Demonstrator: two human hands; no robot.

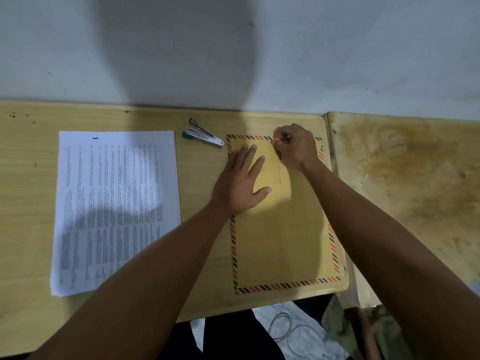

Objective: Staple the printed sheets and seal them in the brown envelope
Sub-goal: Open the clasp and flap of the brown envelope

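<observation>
The brown envelope (283,229), matte with striped edging, lies at 3 o'clock on the pale wooden bench (31,203). The left hand (240,181) presses it flat, fingers straight; the right hand (294,146) pinches its top edge. At 9 o'clock the printed sheets (114,203) are still outside; whether they are stapled cannot be told. The metal stapler (204,136) lies at 12 o'clock, and sealing appears undone.

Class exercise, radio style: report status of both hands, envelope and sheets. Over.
Left hand flat on brown envelope. Right hand pinching its top edge. Printed sheets outside, left. Stapler idle.
</observation>
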